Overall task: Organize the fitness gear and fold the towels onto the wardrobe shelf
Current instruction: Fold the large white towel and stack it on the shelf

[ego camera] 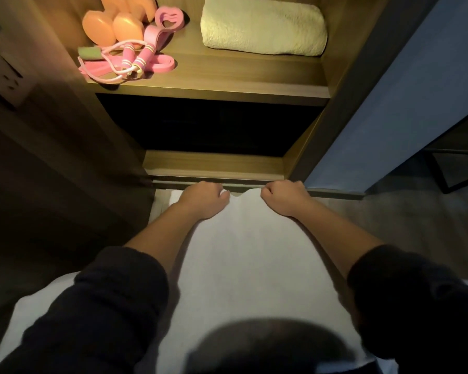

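Note:
A white towel [243,260] stretches out flat in front of me, below the wardrobe. My left hand [200,201] grips its far edge on the left, fingers curled. My right hand [284,197] grips the same far edge on the right. On the lit wardrobe shelf [227,76] lies a folded cream towel [262,25] at the right. At the shelf's left sit orange dumbbells [114,22], a pink jump rope [130,60], a pink resistance band [157,64] and a pink figure-eight puller [168,20].
Below the shelf is a dark open compartment [208,125] with a wooden bottom ledge [214,163]. The open wardrobe door [389,103] stands at the right. A wall socket [3,74] is on the left. A dark framed object [457,168] sits on the floor, far right.

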Available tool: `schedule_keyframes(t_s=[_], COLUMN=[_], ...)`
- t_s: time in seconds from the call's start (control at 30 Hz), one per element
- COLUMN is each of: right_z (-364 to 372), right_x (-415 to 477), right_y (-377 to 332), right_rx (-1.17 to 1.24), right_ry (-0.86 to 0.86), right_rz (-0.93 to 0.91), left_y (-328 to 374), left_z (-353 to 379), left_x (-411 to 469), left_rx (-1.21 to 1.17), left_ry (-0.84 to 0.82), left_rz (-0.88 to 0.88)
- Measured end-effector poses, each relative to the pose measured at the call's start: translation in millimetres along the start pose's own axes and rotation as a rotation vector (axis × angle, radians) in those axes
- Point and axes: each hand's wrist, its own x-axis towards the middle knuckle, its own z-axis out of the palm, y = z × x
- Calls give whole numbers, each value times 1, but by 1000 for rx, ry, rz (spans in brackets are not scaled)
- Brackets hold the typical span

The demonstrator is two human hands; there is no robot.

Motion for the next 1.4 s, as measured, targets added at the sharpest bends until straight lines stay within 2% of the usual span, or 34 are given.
schedule_keyframes(t_s=[0.1,0.23,0.37,0.5,0.63,0.7,0.8,0.83,0.93,1.0,1.03,1.13,1.27,1.33,1.4], right_z=[-2,1,-1,-8,-19,-18,-9,-5,3,6,5,1,14,26,29], right_x=[8,14,21,32,50,52,50,50,48,47,47,40,3,-22,-38], right_y=[-16,-18,-4,-3,-4,-1,11,14,16,16,15,4,-18,-16,-6], right_rx=[-91,51,146,117,256,285,167,128,33,-7,-20,-10,53,-13,-28], right_ry=[-28,-67,-70,-196,-443,-492,-342,-236,83,150,141,117,-9,-81,-91], right_rz=[-105,-154,-131,-127,55,66,-35,-44,4,56,86,92,-45,-65,-38], left_y=[10,7,-8,-17,-22,-24,-29,-29,-24,-18,-16,-17,-3,0,-5], left_z=[-1,3,-13,-23,-25,-27,-27,-25,-18,-14,-13,-6,8,16,18], left_x=[9,15,27,39,44,46,49,49,50,52,52,42,-6,-38,-63], left_rx=[16,112,151,94,30,-16,-32,-12,179,238,243,186,77,102,127], left_ry=[-3,31,-121,-293,-339,-381,-385,-310,117,281,279,125,10,-59,-59], left_rz=[32,20,-94,-139,-79,-81,-92,-74,-3,0,-17,-80,48,71,73])
